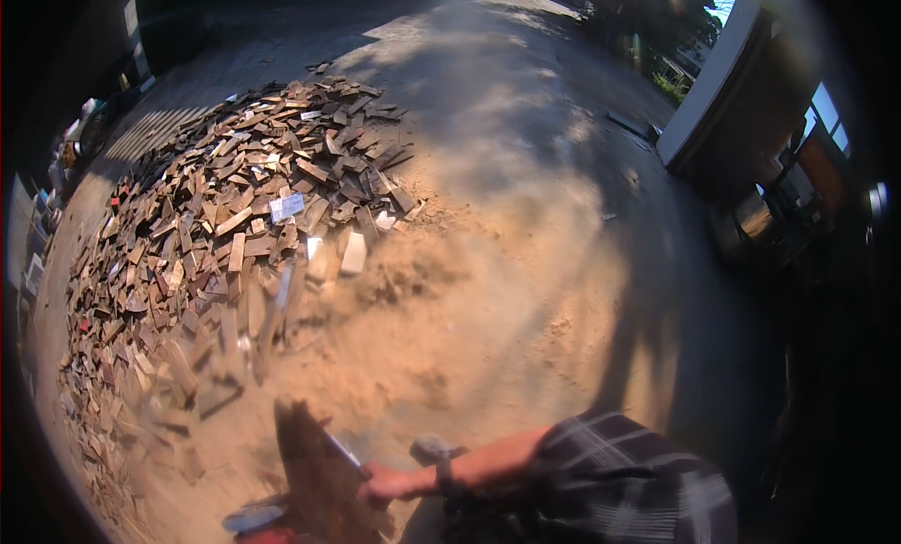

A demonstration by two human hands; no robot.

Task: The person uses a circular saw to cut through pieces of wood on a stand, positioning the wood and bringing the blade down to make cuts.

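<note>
My right hand (377, 485), at the end of a bare forearm, grips the edge of a dark, flat, scoop-like object (314, 459) with a pale shiny strip, low in the centre. Motion blurs it. My left hand is not visible. A blurred red patch (263, 535) and a blue-grey shape (249, 518) sit at the bottom left. Just beyond the scoop, sawdust (404, 328) and blurred dust cover the ground beside a big heap of short wood offcuts (216, 197).
The heap spreads over the left of a paved yard (526, 93). A pale upright post or panel (706, 65) and a shaded open structure (798, 187) stand at the right. Trees (638, 23) are at the back, and assorted items (75, 140) line the far left.
</note>
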